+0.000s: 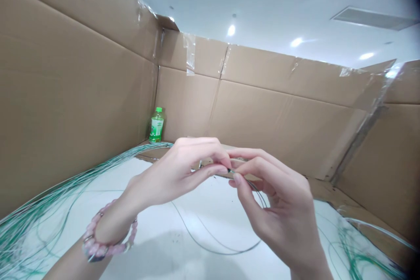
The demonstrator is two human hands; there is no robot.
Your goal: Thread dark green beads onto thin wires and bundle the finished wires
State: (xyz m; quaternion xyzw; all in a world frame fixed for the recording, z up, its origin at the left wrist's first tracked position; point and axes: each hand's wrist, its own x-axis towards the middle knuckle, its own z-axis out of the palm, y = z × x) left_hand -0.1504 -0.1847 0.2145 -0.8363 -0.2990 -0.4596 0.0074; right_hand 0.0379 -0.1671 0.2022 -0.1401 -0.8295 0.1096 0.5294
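Note:
Both my hands meet above the white surface [183, 232], fingertips nearly touching. My left hand [180, 168] is closed in a pinch at a small dark end piece [230, 170], mostly covered by the fingers. Thumb and forefinger of my right hand [278, 192] pinch the thin green wire [261, 197] just beside that piece. Strands of the wire run down behind the right hand. A loose dark-green wire loop [226, 253] hangs or lies below the hands. A pink bead bracelet [106, 249] circles my left wrist.
Cardboard walls [262, 105] enclose the surface. A large bundle of green and white wires [42, 205] lies along the left side, and more green wires [354, 253] lie at the right. A green-capped bottle [156, 127] stands in the far left corner.

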